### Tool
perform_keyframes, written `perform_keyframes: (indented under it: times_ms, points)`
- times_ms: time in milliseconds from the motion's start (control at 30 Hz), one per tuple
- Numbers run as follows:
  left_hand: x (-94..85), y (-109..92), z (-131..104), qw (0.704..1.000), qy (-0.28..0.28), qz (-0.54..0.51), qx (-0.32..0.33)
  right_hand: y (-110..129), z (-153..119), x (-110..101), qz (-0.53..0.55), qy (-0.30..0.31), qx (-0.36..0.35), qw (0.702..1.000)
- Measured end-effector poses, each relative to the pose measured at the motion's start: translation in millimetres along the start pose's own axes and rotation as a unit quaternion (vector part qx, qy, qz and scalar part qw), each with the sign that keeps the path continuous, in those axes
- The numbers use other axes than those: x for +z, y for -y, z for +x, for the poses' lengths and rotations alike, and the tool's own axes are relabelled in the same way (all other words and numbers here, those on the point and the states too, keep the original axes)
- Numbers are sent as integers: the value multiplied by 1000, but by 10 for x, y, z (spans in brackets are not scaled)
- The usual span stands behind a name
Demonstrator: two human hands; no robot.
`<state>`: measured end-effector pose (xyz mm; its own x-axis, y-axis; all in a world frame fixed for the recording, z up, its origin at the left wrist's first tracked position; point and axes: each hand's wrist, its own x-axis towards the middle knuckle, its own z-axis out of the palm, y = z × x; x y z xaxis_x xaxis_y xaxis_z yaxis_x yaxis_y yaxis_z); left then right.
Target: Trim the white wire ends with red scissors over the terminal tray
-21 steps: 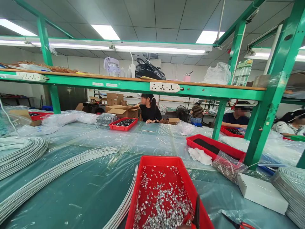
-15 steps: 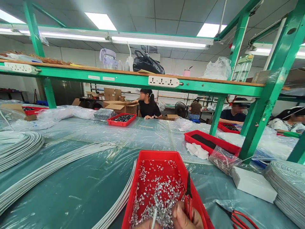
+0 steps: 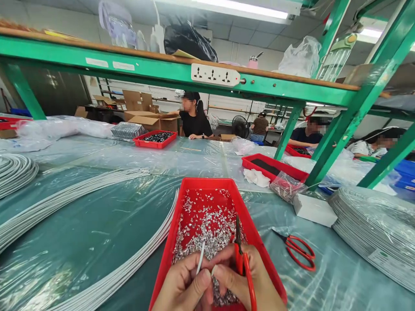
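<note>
Above the red tray (image 3: 207, 183), my left hand (image 3: 181, 283) is closed in a pinch on a thin white cable (image 3: 200, 258), whose end sticks up past the fingers. My right hand (image 3: 259, 274) keeps a pair of red-handled scissors (image 3: 239, 250) in its palm, dark blades pointing up and away. Its thumb and forefinger meet my left fingertips at the cable; whether they also grip it I cannot tell. Small silvery scraps (image 3: 207, 224) lie scattered over the tray floor. The lower part of the cable is hidden behind my hands.
Long bundles of white cable (image 3: 106, 270) lie left of the tray. To the right are another pair of red-handled scissors (image 3: 300, 252), a white box (image 3: 314, 210) and a large cable coil (image 3: 366, 229). A green shelf frame (image 3: 155, 71) crosses overhead. Several people sit beyond.
The view has tilted down, and both hands have come further into sight over the tray. My fingertips, apart before, now meet at the white cable. The scissors remain in my right hand.
</note>
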<state>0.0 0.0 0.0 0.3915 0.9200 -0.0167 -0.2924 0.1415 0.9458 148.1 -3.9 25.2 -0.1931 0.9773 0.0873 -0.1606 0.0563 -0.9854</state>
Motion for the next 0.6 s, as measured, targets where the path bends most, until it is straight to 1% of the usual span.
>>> perform_keyframes:
  times_ms: [100, 233, 267, 333, 433, 500, 567, 600]
  points:
    - [6, 16, -12, 1000, 10, -4, 1, -13, -33, 73, 37, -3, 16, 999]
    - [14, 24, -20, 999, 12, -29, -17, -23, -36, 56, 72, 20, 28, 997]
    - [22, 18, -25, 999, 10, -27, -19, -16, -42, 46, 63, 19, 23, 998]
    - [47, -1, -40, 1000, -11, -7, -14, -7, -64, 26, 14, 13, 16, 1000]
    - [93, -39, -68, 996, -72, 59, 0, -49, -108, -6, -67, -33, 11, 997]
    - [116, -58, -79, 990, -100, 102, 3, -107, -135, -31, -78, -56, -10, 995]
    - [129, -69, -78, 988, -100, 119, -7, -142, -155, -50, -79, -60, -31, 995]
    - [131, -73, -74, 990, -86, 112, -20, -139, -163, -54, -82, -55, -35, 994]
